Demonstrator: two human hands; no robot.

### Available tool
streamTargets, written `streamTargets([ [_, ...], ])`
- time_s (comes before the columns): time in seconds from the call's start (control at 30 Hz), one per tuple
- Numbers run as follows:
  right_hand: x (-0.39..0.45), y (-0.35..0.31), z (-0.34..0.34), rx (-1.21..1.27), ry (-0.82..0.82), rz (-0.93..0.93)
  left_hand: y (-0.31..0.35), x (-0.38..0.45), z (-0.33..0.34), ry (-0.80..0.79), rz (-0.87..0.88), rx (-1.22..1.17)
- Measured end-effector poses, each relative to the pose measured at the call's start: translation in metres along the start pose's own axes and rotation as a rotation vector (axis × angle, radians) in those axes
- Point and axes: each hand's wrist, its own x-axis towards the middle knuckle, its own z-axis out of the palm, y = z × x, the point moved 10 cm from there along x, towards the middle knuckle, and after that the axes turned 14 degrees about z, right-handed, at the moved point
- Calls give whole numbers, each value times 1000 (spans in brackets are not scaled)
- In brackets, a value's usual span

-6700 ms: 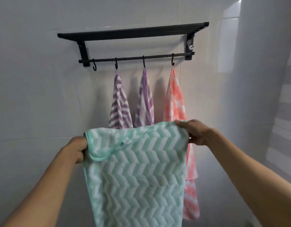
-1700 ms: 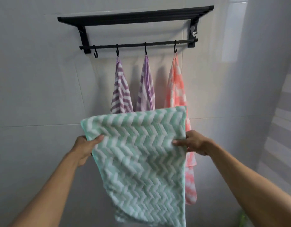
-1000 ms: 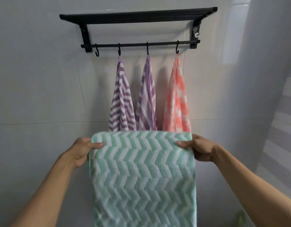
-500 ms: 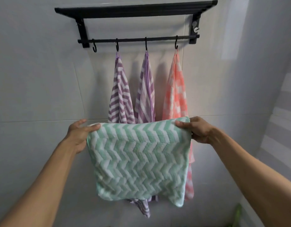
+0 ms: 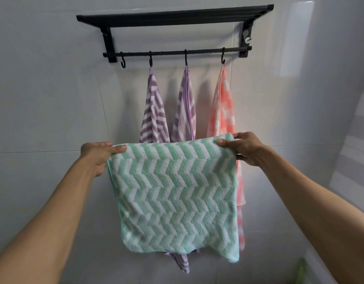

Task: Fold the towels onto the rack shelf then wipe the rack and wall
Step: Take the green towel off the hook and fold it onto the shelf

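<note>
A green-and-white zigzag towel point(image 5: 175, 197) hangs folded in front of me. My left hand point(image 5: 97, 154) pinches its upper left corner and my right hand point(image 5: 244, 147) pinches its upper right corner. Above, a black wall rack point(image 5: 172, 17) has a top shelf and a lower bar with hooks. Two purple striped towels point(image 5: 154, 117) point(image 5: 185, 117) and a pink towel point(image 5: 223, 111) hang from three of the hooks, partly hidden behind the green towel. The leftmost hook point(image 5: 123, 62) is bare.
White tiled wall point(image 5: 43, 89) surrounds the rack. A side wall with grey stripes point(image 5: 353, 140) runs along the right. A small green object point(image 5: 300, 271) shows at the bottom right edge.
The green towel was held long, then got folded to about half its hanging length. Both hands kept their corner holds, dipping and then rising slightly.
</note>
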Motion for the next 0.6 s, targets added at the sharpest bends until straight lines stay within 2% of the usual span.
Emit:
streamTargets([
  [0.1,0,1,2,87,-59,-2,3,4,0,-12,14,16],
  [0.2,-2,3,7,37,-148,22,11,0,0,-45,55,71],
  [0.37,-3,6,12,-66,-261,9,20,-15,15,-266,126,243],
  [0.43,0,7,13,-196,-227,-11,16,-16,14,-308,147,380],
  [0.53,3,7,15,-570,-105,-107,17,-8,8,-305,236,593],
  [0.6,6,10,14,-706,-58,-122,21,-7,6,-311,310,709],
])
